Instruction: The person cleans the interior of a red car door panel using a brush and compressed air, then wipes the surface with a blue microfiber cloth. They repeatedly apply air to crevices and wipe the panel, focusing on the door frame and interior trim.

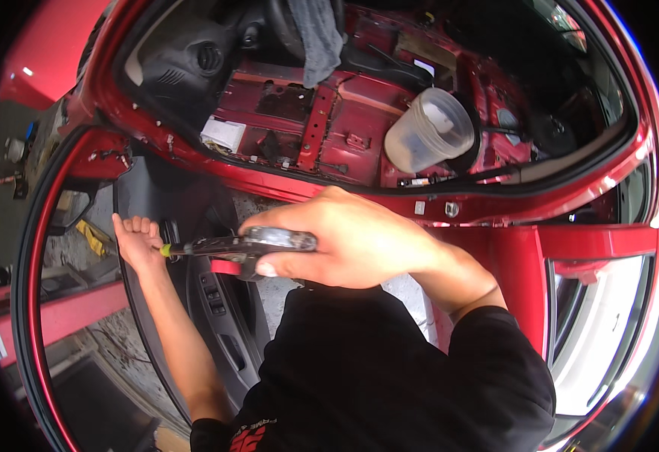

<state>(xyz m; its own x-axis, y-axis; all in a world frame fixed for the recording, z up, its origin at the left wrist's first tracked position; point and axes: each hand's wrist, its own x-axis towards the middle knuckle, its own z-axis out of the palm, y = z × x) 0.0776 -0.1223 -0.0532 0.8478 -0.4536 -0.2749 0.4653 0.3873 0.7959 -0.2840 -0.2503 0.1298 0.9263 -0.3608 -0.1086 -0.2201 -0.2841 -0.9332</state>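
Observation:
My right hand [360, 239] is wrapped round a dark pistol-shaped tool [220, 245] with a red part below its body. The tool's narrow nose points left and has a yellow-green piece [165, 250] near its end. That end reaches the wrist side of my left hand [138, 239], whose fingers are curled. What those fingers close on, if anything, is hidden. The left hand is at the upper edge of the dark inner panel [228, 320] of an open red car door, beside its window frame [30, 286].
Ahead lies the stripped car cabin with a bare red floor [356, 113]. On it stand a cloudy plastic bucket [420, 139] and a white card-like piece [224, 134]. A grey cloth [316, 38] hangs over the steering wheel. A red rear door [499, 264] is to my right.

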